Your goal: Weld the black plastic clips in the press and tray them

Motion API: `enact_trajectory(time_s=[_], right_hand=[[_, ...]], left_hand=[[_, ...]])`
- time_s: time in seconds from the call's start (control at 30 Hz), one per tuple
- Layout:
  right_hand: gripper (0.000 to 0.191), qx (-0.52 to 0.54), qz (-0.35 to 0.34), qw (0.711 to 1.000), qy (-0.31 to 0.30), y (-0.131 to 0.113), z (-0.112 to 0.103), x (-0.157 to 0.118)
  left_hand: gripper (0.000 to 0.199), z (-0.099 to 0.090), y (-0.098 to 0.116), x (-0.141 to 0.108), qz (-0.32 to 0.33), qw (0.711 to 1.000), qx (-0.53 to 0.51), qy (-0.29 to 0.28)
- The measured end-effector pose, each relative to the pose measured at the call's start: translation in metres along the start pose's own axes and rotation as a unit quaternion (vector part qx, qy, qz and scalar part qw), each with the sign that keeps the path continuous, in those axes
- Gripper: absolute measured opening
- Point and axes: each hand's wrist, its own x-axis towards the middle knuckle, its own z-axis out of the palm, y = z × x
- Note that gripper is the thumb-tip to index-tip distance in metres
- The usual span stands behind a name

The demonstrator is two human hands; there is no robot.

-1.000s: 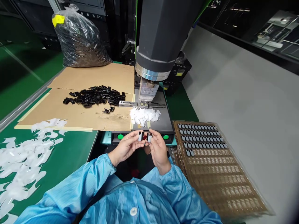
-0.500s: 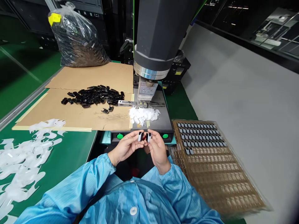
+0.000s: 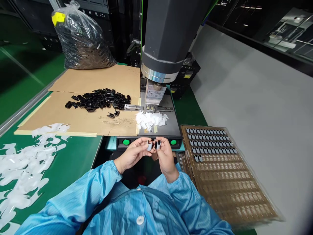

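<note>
My left hand [image 3: 134, 152] pinches a small grey-and-black plastic part [image 3: 149, 146] between thumb and fingers. A similar grey-and-black part [image 3: 158, 145] sits in the closed fingers of my right hand [image 3: 166, 159]. Both hands are close together over the front edge of the machine base, between two green buttons [image 3: 126, 142]. Just beyond them lies a heap of white film pieces [image 3: 149, 120] on the grey machine plate [image 3: 168, 127]. Behind that heap, the metal press head [image 3: 154, 94] stands above a small fixture.
Black plastic parts [image 3: 100, 99] are piled on cardboard [image 3: 85, 122] to the left. White film scraps [image 3: 26, 166] cover the green table. A brown tray [image 3: 220, 182] at right holds several rows of grey-and-black parts. A clear bag [image 3: 83, 42] of dark pieces stands behind.
Both small parts have turned in my fingers; the left one now shows more of its grey face, the right one more black. The hands stay in nearly the same place.
</note>
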Motion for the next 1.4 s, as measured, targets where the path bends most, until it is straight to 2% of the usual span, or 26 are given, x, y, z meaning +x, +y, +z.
enact_trajectory(time_s=[0.17,0.3,0.47,0.87,1.23,1.4], right_hand=[[0.025,-0.057,-0.004,0.998,-0.017,0.006,-0.005,-0.002],[0.017,-0.116,0.004,0.993,0.0,0.008,-0.007,0.0],[0.02,-0.142,0.005,0.99,0.023,0.008,-0.006,0.004],[0.013,-0.202,0.003,0.979,0.018,0.006,-0.013,0.005],[0.008,-0.239,0.0,0.971,-0.02,0.0,-0.019,0.002],[0.008,-0.217,0.006,0.975,-0.038,0.006,-0.025,0.001]], left_hand=[[0.033,0.004,-0.002,-0.001,0.043,0.994,0.098,0.025],[0.037,0.005,-0.001,-0.001,0.057,0.987,0.145,0.031],[0.042,0.003,-0.002,-0.001,0.046,0.984,0.166,0.033],[0.04,-0.001,-0.006,0.0,0.04,0.981,0.189,-0.015],[0.037,-0.009,-0.014,-0.001,0.059,0.97,0.235,-0.035],[0.037,-0.01,-0.017,-0.002,0.057,0.967,0.246,-0.036]])
